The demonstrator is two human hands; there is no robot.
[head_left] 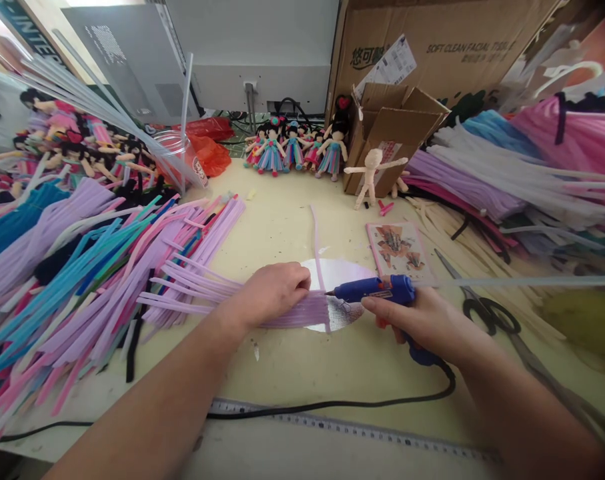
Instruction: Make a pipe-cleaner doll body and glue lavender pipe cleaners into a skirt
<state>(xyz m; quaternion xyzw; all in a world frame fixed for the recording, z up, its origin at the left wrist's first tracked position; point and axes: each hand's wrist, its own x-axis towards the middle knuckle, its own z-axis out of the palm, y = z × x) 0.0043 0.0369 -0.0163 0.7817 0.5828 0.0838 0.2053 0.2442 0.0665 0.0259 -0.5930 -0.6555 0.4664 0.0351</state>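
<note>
My right hand (407, 317) is wrapped round a blue hot glue gun (377, 289), with a clear glue stick (522, 282) running out of its back. The gun's nozzle points left and meets the ends of a flat row of light purple pipe cleaners (307, 313). Over that row rests my left hand (277, 290), fingers curled and closed on the strips; its fingertips are partly hidden. A single purple pipe cleaner (317, 243) lies crosswise at the row's right end, its far part reaching away from me. Under them is a shiny silver-white oval patch (345, 313).
Loose coloured pipe cleaners (97, 280) heap at left, more bundles (482, 173) at right. Finished dolls (292, 147) and a bare doll figure (372, 175) stand at the back near a cardboard box (397, 127). Scissors (487, 313) lie right; a black cord (332, 405) crosses a tape measure (362, 430).
</note>
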